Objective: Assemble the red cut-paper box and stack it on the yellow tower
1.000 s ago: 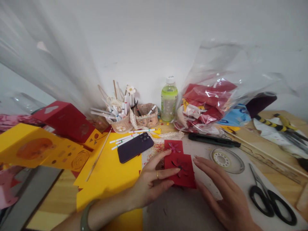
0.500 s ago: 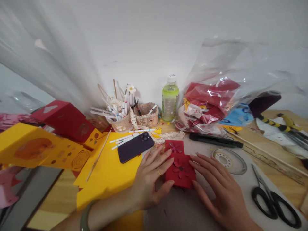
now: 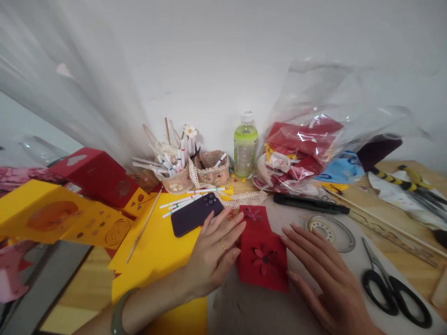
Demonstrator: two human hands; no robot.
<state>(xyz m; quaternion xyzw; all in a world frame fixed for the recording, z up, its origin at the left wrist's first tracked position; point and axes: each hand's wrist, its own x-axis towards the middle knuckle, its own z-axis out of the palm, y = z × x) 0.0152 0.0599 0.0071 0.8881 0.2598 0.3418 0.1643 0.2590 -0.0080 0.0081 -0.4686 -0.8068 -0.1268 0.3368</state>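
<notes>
Head view: left hand and right hand, fingers outstretched, flank the flowered red card at lower centre, perhaps touching its edge. Left of centre, a basket holds markers.

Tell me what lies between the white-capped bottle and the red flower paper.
The head view shows lace trim nearer the red flower paper and small yellow scraps nearer the bottle.
</notes>
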